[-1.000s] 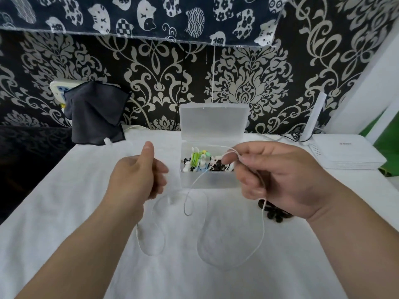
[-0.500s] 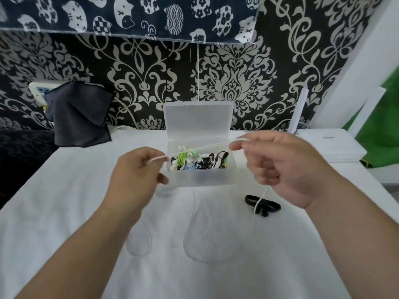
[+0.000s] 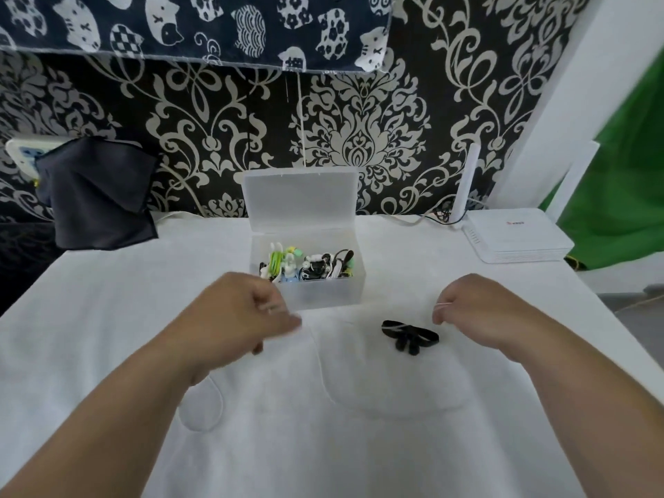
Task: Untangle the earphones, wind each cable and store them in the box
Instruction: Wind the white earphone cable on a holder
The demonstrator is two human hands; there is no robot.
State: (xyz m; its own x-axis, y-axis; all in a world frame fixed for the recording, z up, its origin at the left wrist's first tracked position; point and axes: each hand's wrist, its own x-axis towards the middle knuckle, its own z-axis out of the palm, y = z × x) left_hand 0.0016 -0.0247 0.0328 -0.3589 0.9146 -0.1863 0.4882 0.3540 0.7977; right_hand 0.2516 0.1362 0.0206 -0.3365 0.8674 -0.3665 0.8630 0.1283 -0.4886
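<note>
A thin white earphone cable (image 3: 363, 406) lies in loose loops on the white cloth between my arms. My left hand (image 3: 240, 310) pinches one part of it just in front of the box. My right hand (image 3: 478, 310) pinches another part of it, off to the right. A clear plastic box (image 3: 309, 292) stands open at the middle, its lid upright, holding several wound earphones in white, green and black. A wound black earphone (image 3: 409, 334) lies on the cloth between the box and my right hand.
A white router (image 3: 517, 239) with an upright antenna sits at the back right. A dark cloth (image 3: 97, 195) hangs over a wall socket at the back left. The table's white cloth (image 3: 107, 318) ends at dark drops on the left and right.
My hands have moved apart and lower, the right one far to the right, drawing the white cable out. The wound black earphone, hidden behind my right hand before, now shows.
</note>
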